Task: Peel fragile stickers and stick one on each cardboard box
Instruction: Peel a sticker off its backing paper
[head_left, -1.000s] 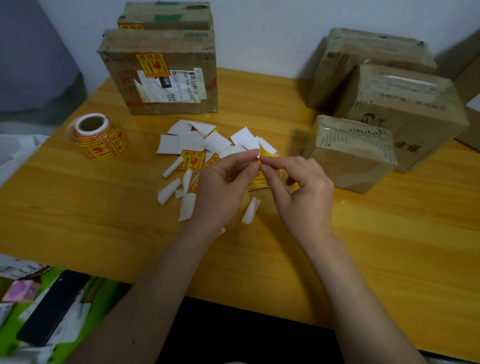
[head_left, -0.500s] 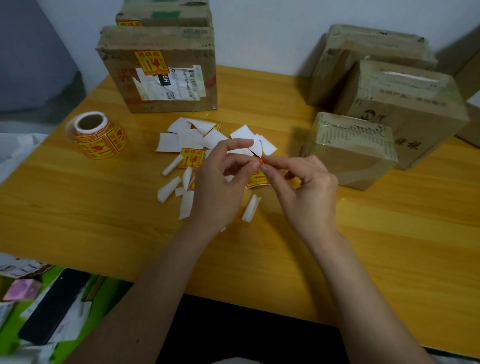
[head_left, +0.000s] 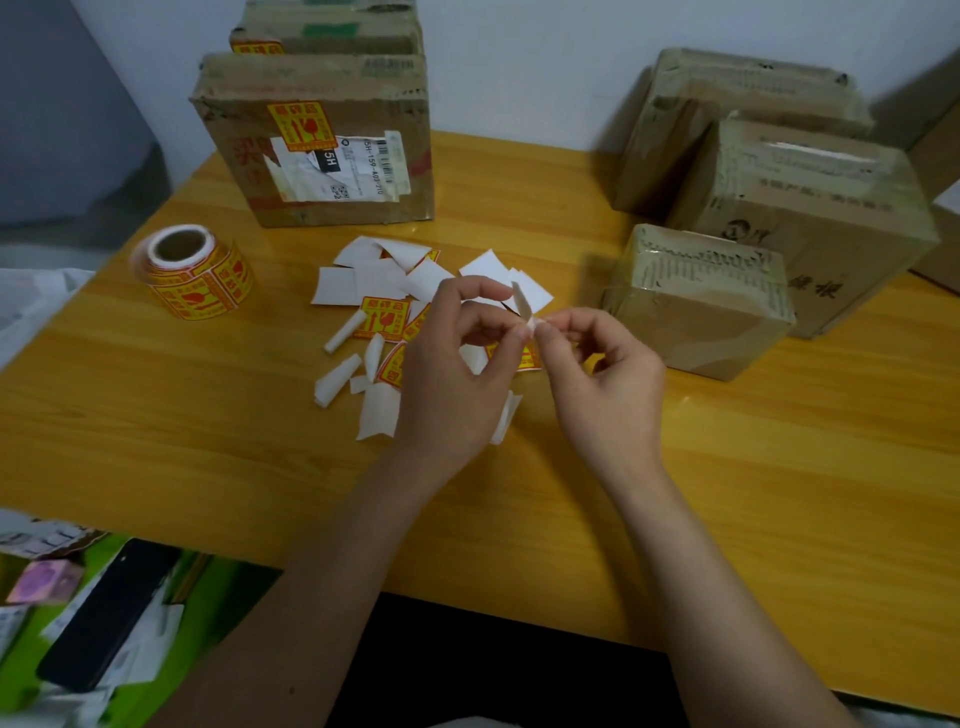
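Above the middle of the table my left hand (head_left: 457, 374) and my right hand (head_left: 608, 384) meet at their fingertips, both pinching one fragile sticker (head_left: 522, 358). Its white backing (head_left: 521, 304) stands up, peeled away from the yellow-and-red face hanging below. A roll of fragile stickers (head_left: 195, 273) sits at the left. Two boxes at the back left, the front one (head_left: 317, 140) and the one behind (head_left: 332, 28), each carry a sticker. Three unmarked boxes stand at the right: a small one (head_left: 698, 304), a bigger one (head_left: 810, 208) and a rear one (head_left: 737, 109).
Loose white backing scraps and cut stickers (head_left: 374, 291) lie scattered on the wooden table (head_left: 208, 415) under and beyond my hands. Below the table's near left edge lie a black phone (head_left: 104, 618) and papers on a green surface.
The white backing has come up off the sticker and now stands between my fingertips. My left hand's fingers have spread and lifted; both hands stay in the same spot.
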